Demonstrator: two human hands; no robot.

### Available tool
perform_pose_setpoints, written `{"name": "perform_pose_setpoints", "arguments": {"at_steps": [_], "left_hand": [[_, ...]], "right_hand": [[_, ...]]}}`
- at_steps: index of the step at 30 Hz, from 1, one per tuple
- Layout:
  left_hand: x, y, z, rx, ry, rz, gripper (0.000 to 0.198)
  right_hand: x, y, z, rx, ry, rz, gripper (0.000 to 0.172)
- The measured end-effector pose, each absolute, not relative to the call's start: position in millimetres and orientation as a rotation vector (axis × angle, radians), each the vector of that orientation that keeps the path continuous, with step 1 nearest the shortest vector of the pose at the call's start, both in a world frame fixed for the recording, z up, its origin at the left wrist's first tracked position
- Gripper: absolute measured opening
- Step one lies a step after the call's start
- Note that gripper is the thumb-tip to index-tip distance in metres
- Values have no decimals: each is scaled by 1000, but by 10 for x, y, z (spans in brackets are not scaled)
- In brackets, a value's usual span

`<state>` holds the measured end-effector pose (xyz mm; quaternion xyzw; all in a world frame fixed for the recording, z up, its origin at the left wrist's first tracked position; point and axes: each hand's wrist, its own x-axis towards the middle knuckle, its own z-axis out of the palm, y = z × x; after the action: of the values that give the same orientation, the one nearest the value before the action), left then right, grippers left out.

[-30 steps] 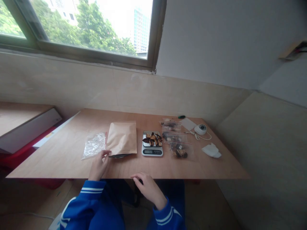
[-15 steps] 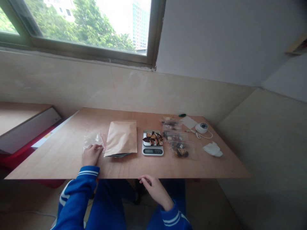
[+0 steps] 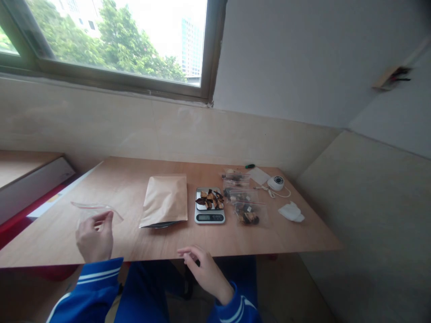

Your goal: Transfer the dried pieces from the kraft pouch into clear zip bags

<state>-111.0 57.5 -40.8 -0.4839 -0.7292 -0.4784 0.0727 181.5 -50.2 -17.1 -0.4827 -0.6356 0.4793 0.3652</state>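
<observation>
My left hand (image 3: 93,238) pinches a clear zip bag with a red seal (image 3: 96,210) and holds it lifted over the left part of the wooden table (image 3: 134,242). Beside it lies a brown paper pouch (image 3: 164,200) with a dark spoon-like thing poking out under its near edge. Right of the pouch a small kitchen scale (image 3: 209,211) carries a heap of dried pieces (image 3: 209,200). My right hand (image 3: 202,267) hovers at the table's near edge, fingers loosely curled and apart, holding nothing.
Three filled clear bags (image 3: 243,197) lie right of the scale. Behind them are a white card, a green pen (image 3: 249,166), a round white device with a cord (image 3: 276,183) and a crumpled white tissue (image 3: 291,211). A window sits above; a low ledge stands at left.
My left hand moved from the pouch's edge to the clear bag, gripped it and lifted it off the table toward the left. My right hand barely shifted.
</observation>
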Motion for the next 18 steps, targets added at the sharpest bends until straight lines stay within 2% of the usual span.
{"name": "perform_pose_setpoints", "arguments": {"at_steps": [3, 6, 12, 18], "left_hand": [[-808, 388, -128, -1650, -1948, -1542, 36], [-437, 225, 13, -2064, -1820, -1570, 27], [34, 3, -64, -2432, -1794, -1650, 16], [167, 11, -155, -2649, -1658, -1558, 14]], "right_hand": [[1671, -288, -79, -1176, -1606, 1174, 34], [1494, -95, 27, -1112, -1476, 1163, 37], [1335, -27, 12, -1147, -1238, 1117, 35], [1555, -146, -24, -1238, -1203, 1074, 33]]}}
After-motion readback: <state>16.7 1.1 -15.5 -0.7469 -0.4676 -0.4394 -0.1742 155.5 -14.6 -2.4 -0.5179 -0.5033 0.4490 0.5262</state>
